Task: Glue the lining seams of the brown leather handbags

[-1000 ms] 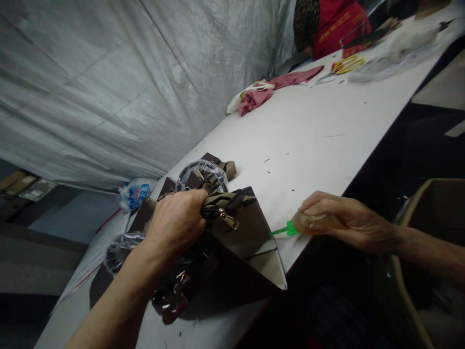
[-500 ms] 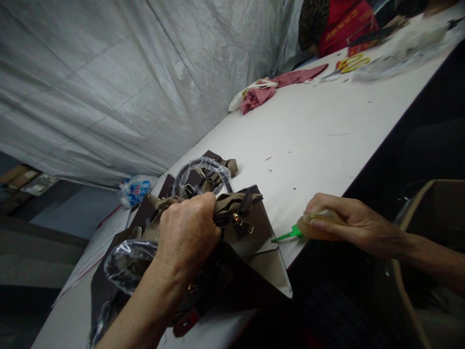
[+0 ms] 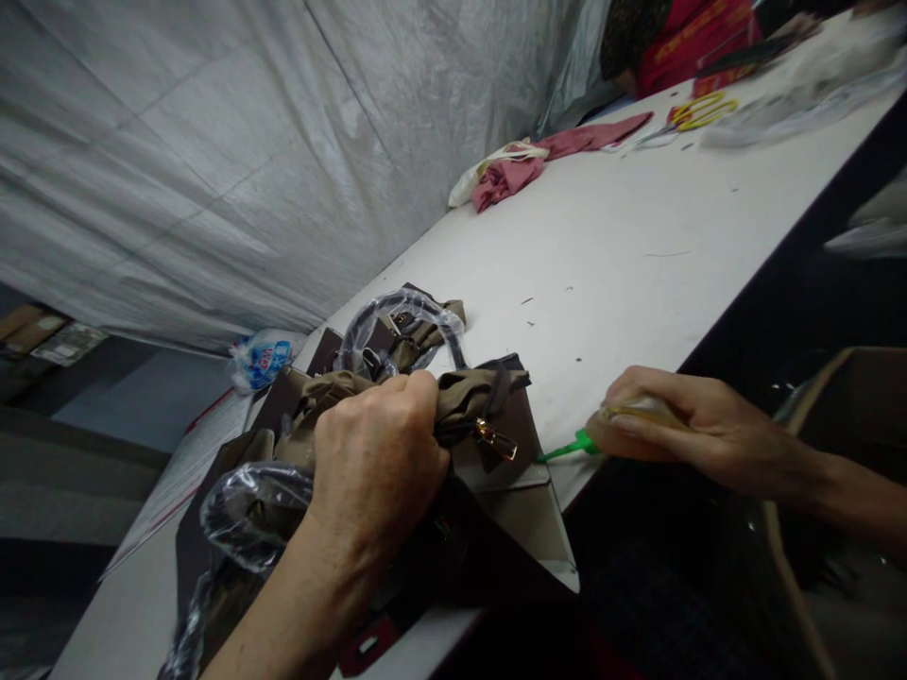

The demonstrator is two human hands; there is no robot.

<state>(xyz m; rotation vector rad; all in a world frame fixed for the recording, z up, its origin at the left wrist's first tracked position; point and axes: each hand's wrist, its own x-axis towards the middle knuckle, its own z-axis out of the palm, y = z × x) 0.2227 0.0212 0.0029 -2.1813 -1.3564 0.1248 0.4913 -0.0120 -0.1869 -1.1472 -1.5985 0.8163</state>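
My left hand [image 3: 379,463] is closed around the bunched olive lining at the top of a brown handbag [image 3: 500,505] that lies at the near edge of the white table [image 3: 638,246]. The bag's handles [image 3: 397,326] are wrapped in clear plastic, and a gold zip pull [image 3: 494,440] hangs just right of my fist. My right hand [image 3: 673,430] grips a small squeeze bottle with a green nozzle [image 3: 571,446]. The nozzle tip points at the bag's right side, close to its flap.
Pink cloth [image 3: 510,175] and yellow-handled scissors [image 3: 698,109] lie far up the table, near a person in red [image 3: 680,38]. A grey tarp [image 3: 248,142] hangs along the left. A blue-white packet [image 3: 262,359] sits beside the bag, and a cardboard box [image 3: 843,472] stands at the lower right.
My left hand has pulled the bunched bag top nearer and to the right. My right hand with the bottle has barely moved, its nozzle staying by the bag's flap.
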